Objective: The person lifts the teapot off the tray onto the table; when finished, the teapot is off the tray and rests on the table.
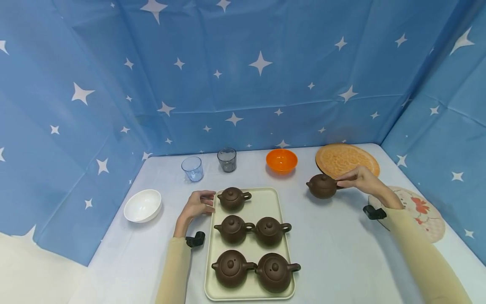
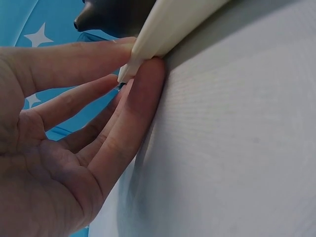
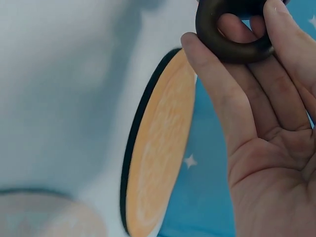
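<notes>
My right hand (image 1: 360,180) holds a small dark brown teapot (image 1: 322,187) by its handle, over the table short of the orange mat. In the right wrist view, fingers and thumb wrap the looped handle (image 3: 212,29). At the far left corner of a cream tray (image 1: 265,200), my left hand (image 1: 197,205) pinches the edge. The left wrist view shows thumb and fingers on either side of the tray's rim (image 2: 173,24). On the tray are a brown teapot (image 1: 232,199) at the far left, two in the middle row and two larger ones (image 1: 275,272) nearest me.
Behind the tray stand a blue glass (image 1: 193,169), a grey glass (image 1: 227,160) and an orange bowl (image 1: 282,161). A white bowl (image 1: 143,206) is at the left. Round orange mat (image 1: 343,157) and patterned mat (image 1: 425,215) lie right. Blue star-printed cloth (image 1: 243,93) encloses the table.
</notes>
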